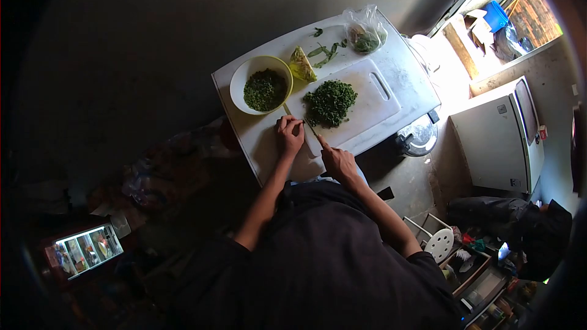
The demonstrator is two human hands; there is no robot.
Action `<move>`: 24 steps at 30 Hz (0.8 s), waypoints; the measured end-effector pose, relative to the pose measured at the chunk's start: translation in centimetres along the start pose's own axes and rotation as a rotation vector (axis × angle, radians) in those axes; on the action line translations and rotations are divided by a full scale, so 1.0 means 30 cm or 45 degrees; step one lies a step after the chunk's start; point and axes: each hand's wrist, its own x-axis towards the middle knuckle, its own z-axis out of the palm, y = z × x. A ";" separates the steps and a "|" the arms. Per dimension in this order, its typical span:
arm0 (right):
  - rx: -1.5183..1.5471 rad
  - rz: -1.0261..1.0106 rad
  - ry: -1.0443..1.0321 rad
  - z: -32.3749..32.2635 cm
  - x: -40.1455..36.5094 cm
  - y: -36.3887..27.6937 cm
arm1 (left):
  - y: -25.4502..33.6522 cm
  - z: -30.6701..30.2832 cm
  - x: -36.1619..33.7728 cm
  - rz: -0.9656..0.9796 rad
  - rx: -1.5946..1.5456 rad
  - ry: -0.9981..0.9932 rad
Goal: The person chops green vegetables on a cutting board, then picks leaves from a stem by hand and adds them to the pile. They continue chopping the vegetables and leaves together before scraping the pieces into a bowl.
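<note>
My right hand (338,160) is wrapped round the handle of a knife (311,128), its blade angled up and left over the near left part of the white cutting board (367,110). My left hand (290,134) is beside the blade at the board's left edge, fingers curled and pinched together; what they hold is too small to make out. A heap of finely chopped green leaves (331,102) lies on the board just beyond the knife. Behind my left hand stands a yellow-rimmed bowl (237,88) with chopped greens (265,90) in it.
Behind the board lie a cut cabbage wedge (302,65), loose green pods or leaves (327,55) and a clear plastic bag (365,30) with greens. A lidded pot (419,137) stands right of the table (411,79). Farther right are a white fridge (492,140) and a white stool (439,245).
</note>
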 end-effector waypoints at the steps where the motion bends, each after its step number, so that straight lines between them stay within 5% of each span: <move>1: 0.006 -0.021 0.001 -0.002 -0.007 0.000 | -0.005 0.005 -0.001 -0.011 -0.007 0.011; 24: -0.005 -0.109 0.039 0.062 -0.004 0.040 | -0.011 0.015 -0.005 -0.089 -0.071 0.044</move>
